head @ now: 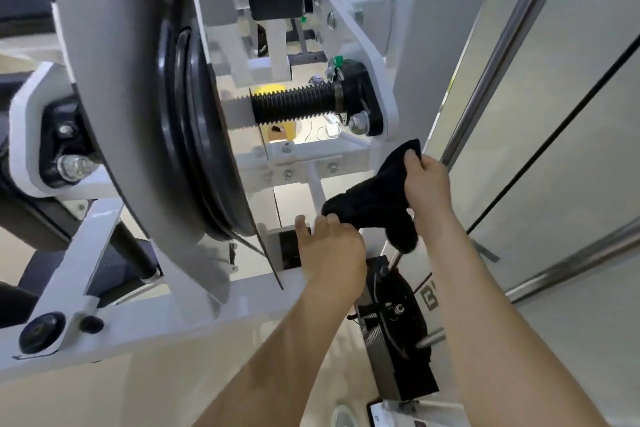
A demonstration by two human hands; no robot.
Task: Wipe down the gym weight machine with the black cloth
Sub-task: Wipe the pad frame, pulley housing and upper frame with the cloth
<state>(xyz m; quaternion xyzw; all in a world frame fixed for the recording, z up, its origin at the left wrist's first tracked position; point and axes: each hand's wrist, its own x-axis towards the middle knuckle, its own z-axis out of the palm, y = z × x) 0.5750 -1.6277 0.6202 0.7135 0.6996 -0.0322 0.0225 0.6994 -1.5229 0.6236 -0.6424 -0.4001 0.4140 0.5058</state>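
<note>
1. Below and to the right of the ribbed black shaft (294,104), the black cloth (374,204) hangs stretched between my two hands, a loose fold drooping under it.
2. My right hand (427,180) pinches the cloth's top corner, fingers curled over it, just under the shaft's bolted right end.
3. My left hand (332,250) sits lower, straight below the shaft, fingers curled round the cloth's lower left end.
4. The only writing is well below the shaft, on a pale panel beside the weight stack (398,340). It is a dark blocky "B" (429,298), and my right forearm cuts off the rest.
5. Left of the shaft, the black pulley disc (197,135) and its grey guard crowd in close. A thin dark strip edge runs down from there, ending just left of my left hand.
6. Right of the shaft stands a white upright, and beyond it a chrome rod (498,62) slants upward.
7. Under the shaft a bolted white crossbar and a slim white post (317,191) frame an open gap. The cloth hangs in front of that post.
8. The machine's wide white beam (207,308) crosses below my left wrist.
</note>
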